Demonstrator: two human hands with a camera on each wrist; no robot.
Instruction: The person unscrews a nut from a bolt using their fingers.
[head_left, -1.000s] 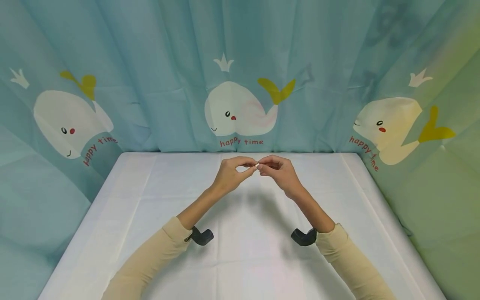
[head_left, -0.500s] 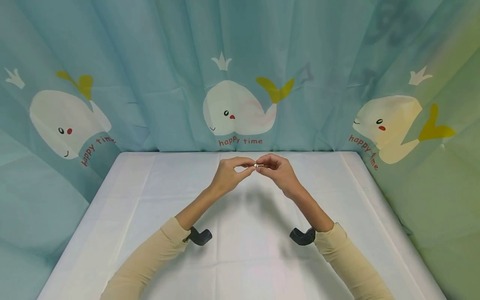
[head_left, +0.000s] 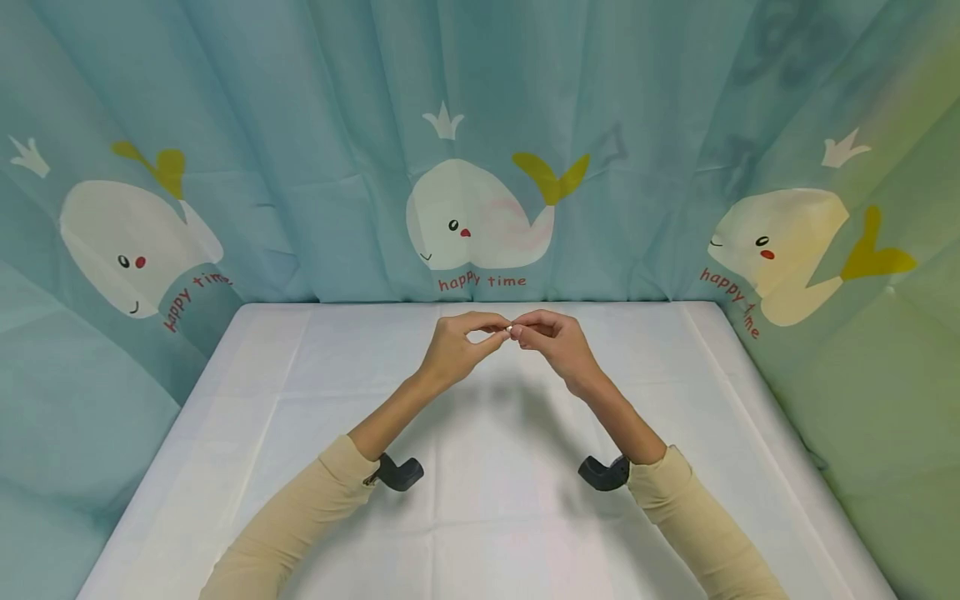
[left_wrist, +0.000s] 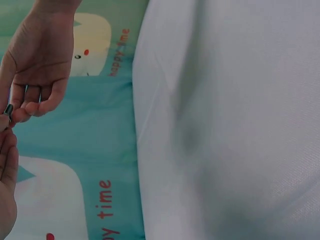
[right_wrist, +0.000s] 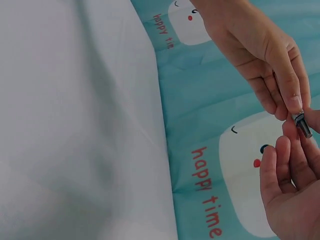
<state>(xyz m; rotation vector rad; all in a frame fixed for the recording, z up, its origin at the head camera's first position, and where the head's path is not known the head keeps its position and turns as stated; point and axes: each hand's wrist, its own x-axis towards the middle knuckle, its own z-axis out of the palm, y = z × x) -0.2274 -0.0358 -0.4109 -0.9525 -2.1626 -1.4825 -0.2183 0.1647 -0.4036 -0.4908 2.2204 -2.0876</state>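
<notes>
Both hands meet near the far edge of the white table, above its surface, around a small metal bolt (head_left: 510,329). My left hand (head_left: 453,348) pinches one end of it between thumb and fingertips. My right hand (head_left: 561,348) has its thumb and forefinger on the other end. The right wrist view shows the bolt's threaded shaft (right_wrist: 305,128) sticking out from the left fingertips, with a shiny collar at its base; whether that is a nut or the head, I cannot tell. In the left wrist view only a dark end of the bolt (left_wrist: 8,110) shows between the hands.
A white cloth covers the table (head_left: 480,533). Behind and beside it hangs a blue-green curtain (head_left: 330,167) printed with whales. Black angled pieces (head_left: 401,473) stick out at both wrists, by the rolled beige sleeves (head_left: 300,521).
Half a second ago the right fingers stood apart and the bolt's shaft showed between them. Now they have closed on it again. The left hand has barely moved.
</notes>
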